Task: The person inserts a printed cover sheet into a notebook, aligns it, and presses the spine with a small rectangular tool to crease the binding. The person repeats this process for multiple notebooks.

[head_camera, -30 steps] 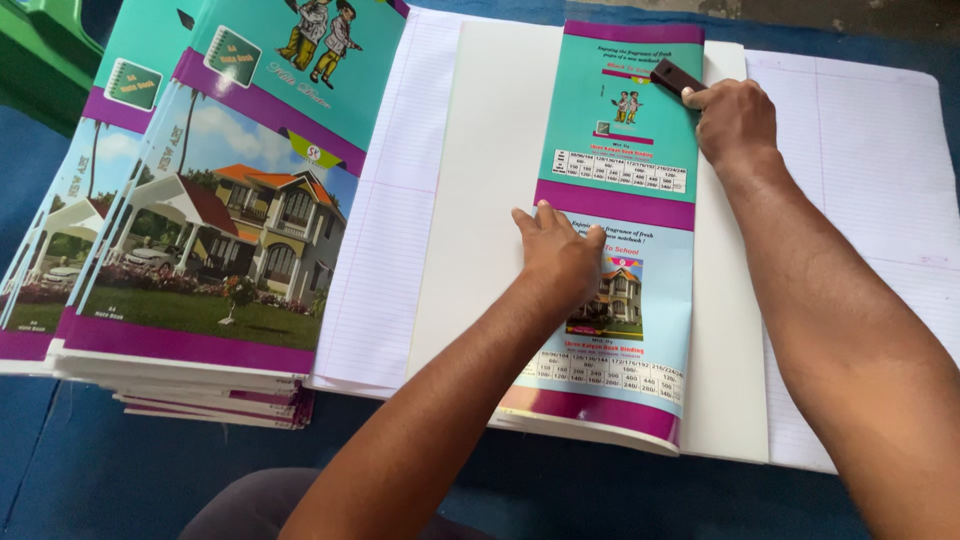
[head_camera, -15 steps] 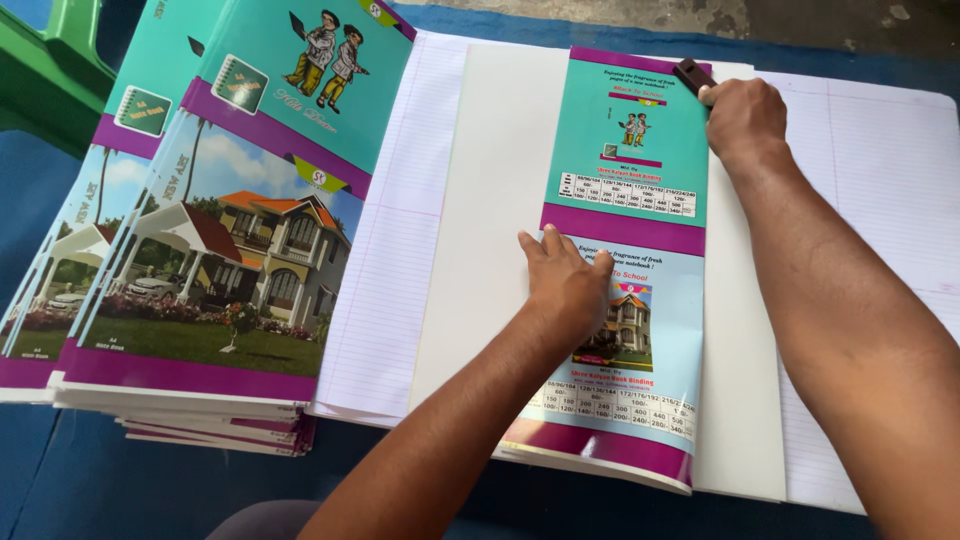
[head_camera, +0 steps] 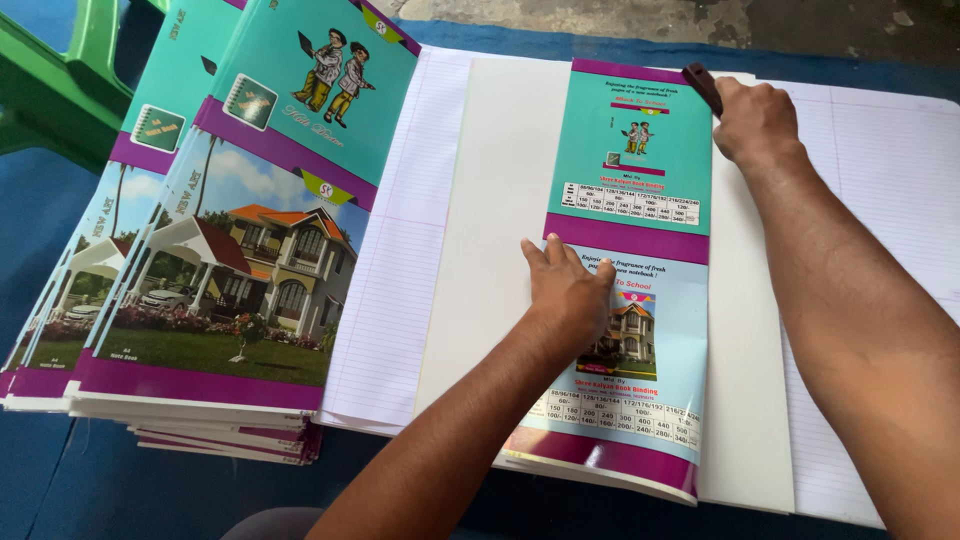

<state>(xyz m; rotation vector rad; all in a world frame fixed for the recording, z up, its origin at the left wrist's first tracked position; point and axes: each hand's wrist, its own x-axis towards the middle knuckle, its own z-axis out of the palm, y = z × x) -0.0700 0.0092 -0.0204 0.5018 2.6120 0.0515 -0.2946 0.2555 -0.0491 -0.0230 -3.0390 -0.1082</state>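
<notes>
A folded notebook cover (head_camera: 630, 150), teal and purple with a house picture, lies on a white sheet (head_camera: 500, 200) over open lined pages (head_camera: 400, 250). My left hand (head_camera: 570, 295) presses flat on the middle of the cover, fingers spread slightly. At the cover's top right corner, my right hand (head_camera: 755, 120) is closed around a small dark brown tool (head_camera: 700, 85). The tool's tip touches the cover's edge there.
A stack of notebooks (head_camera: 230, 280) with the same house covers lies at the left, fanned over each other. More lined paper (head_camera: 880, 180) spreads to the right. A green plastic chair (head_camera: 60, 80) stands at the far left on the blue surface (head_camera: 60, 480).
My right hand with the tool has slid from on top of the cover to its top right corner. My left hand stays pressed on the cover.
</notes>
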